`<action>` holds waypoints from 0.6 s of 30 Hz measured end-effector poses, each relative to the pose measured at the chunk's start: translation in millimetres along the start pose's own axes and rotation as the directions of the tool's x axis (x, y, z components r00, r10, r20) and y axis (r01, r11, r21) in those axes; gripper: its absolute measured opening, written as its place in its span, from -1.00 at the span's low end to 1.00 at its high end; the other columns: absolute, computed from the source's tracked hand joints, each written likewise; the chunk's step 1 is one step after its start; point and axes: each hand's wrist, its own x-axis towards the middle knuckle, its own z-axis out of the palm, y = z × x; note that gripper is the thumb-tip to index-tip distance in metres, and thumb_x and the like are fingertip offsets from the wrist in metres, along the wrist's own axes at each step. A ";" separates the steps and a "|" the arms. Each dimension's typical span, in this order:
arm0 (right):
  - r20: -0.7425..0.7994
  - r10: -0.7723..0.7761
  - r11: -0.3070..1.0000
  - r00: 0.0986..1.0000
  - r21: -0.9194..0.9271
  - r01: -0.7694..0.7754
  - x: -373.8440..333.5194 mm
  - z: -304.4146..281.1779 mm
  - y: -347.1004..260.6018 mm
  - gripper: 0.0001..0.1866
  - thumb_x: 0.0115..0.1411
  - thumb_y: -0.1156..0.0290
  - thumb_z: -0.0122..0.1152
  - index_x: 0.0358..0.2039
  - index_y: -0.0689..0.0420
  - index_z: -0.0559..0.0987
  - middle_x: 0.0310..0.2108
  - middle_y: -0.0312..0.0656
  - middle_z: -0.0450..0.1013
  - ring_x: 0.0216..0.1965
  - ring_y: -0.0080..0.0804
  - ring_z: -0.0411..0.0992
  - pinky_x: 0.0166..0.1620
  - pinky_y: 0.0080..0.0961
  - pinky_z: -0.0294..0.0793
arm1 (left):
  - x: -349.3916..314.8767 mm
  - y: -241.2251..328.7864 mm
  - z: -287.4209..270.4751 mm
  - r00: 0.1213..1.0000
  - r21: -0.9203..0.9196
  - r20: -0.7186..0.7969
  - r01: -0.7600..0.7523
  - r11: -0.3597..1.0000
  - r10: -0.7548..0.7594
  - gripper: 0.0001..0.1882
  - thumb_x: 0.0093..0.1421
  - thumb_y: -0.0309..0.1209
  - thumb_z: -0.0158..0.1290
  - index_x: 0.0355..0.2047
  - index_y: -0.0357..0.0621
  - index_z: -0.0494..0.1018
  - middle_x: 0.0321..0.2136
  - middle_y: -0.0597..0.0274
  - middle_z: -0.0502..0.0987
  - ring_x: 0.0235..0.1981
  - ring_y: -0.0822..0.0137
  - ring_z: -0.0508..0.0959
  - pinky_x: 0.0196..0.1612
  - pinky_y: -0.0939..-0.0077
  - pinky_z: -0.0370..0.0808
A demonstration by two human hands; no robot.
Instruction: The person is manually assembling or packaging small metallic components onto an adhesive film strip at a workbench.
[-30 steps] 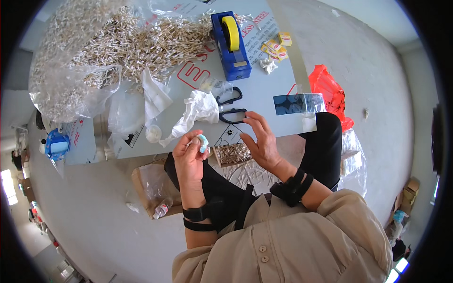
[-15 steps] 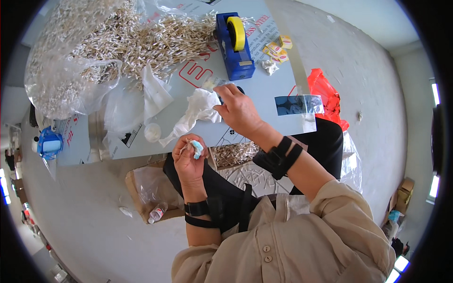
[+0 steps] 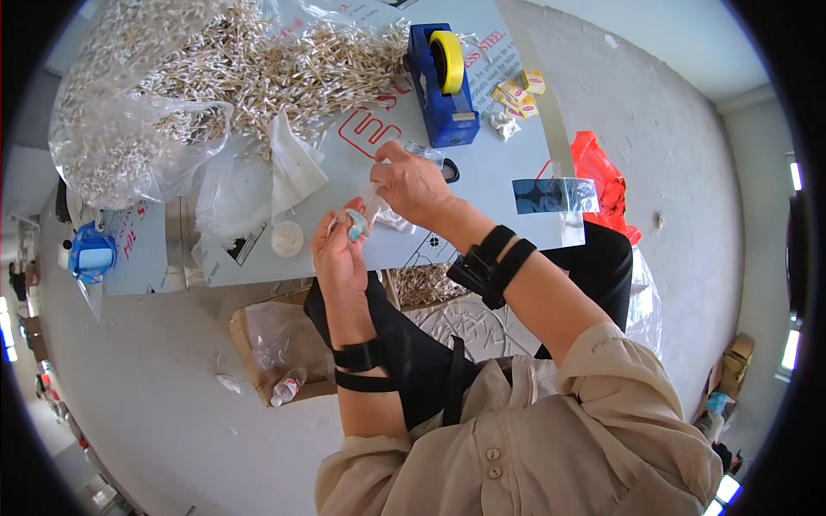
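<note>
Over the near edge of the table, my left hand (image 3: 341, 254) is closed around a small crumpled white and light-blue wad (image 3: 356, 225). Just right of it and a little farther off, my right hand (image 3: 416, 185) pinches a thin white piece of tissue (image 3: 372, 201) that reaches down toward the wad. More of the white tissue lies below that hand, partly covered by it. Its fingertips are largely hidden. A small round white lid-like disc (image 3: 286, 239) lies left of my left hand, beside a folded white cloth (image 3: 292, 168).
A large heap of cotton swabs (image 3: 284, 73) and a clear bag of swabs (image 3: 129, 129) cover the far left. A blue tape dispenser (image 3: 443, 95) stands at the back, with small yellow boxes (image 3: 518, 95) to its right. Below the table sits an open carton (image 3: 267, 361).
My left hand has risen toward my right hand, which has moved slightly left with the tissue. The tissue spread between them is now bunched and mostly covered. The view has shifted slightly.
</note>
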 end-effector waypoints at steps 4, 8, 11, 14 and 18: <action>-0.188 0.141 0.932 0.972 0.357 -0.066 -3.1 -1.3 -11.4 -0.78 -0.14 0.62 0.12 -0.40 0.14 0.52 -0.19 -0.15 0.34 -0.32 -0.11 0.45 -0.27 -0.31 0.46 | -10.8 -12.9 -15.3 0.986 -0.263 -0.169 -0.056 0.963 0.011 -0.75 0.19 -0.44 -0.03 -0.16 -0.32 0.35 -0.08 -0.07 0.44 -0.13 0.13 0.49 -0.14 0.29 0.46; -0.009 -0.035 0.963 0.999 0.268 0.036 -31.3 12.2 -20.0 -0.71 -0.18 0.65 0.07 -0.36 0.13 0.52 -0.19 -0.13 0.33 -0.32 -0.12 0.44 -0.30 -0.30 0.47 | -16.6 -3.1 -27.8 0.986 -0.322 -0.141 -0.129 0.938 0.087 -0.76 0.19 -0.42 -0.02 -0.17 -0.30 0.36 -0.13 -0.06 0.46 -0.18 0.15 0.51 -0.12 0.25 0.44; 0.151 -0.193 0.970 0.970 0.180 0.165 -44.9 18.4 -39.1 -0.65 -0.21 0.63 0.07 -0.31 0.12 0.50 -0.18 -0.13 0.31 -0.27 -0.15 0.43 -0.24 -0.32 0.47 | -13.6 30.1 -31.0 0.970 -0.367 -0.106 -0.244 0.898 0.220 -0.82 0.18 -0.40 -0.02 -0.26 -0.26 0.40 -0.24 -0.04 0.51 -0.26 0.20 0.52 -0.24 0.32 0.45; 0.125 -0.324 0.946 0.938 0.076 0.316 -55.0 52.3 -25.7 -0.74 -0.17 0.49 0.16 -0.36 0.10 0.50 -0.23 -0.14 0.32 -0.22 -0.21 0.39 -0.20 -0.39 0.44 | 4.0 54.0 -3.1 0.967 -0.040 0.172 -0.182 0.982 0.187 -0.76 0.19 -0.32 -0.02 -0.25 -0.26 0.40 -0.18 -0.04 0.48 -0.23 0.18 0.51 -0.19 0.38 0.42; 0.269 -0.382 0.923 0.884 0.064 0.380 -61.1 39.6 -29.0 -0.78 -0.10 0.40 0.19 -0.39 0.14 0.45 -0.35 -0.15 0.37 -0.23 -0.22 0.40 -0.18 -0.35 0.42 | 19.8 45.3 21.4 0.912 0.237 0.379 0.066 0.969 -0.155 -0.88 0.18 -0.46 -0.06 -0.39 -0.26 0.42 -0.32 0.00 0.54 -0.32 0.24 0.53 -0.29 0.40 0.45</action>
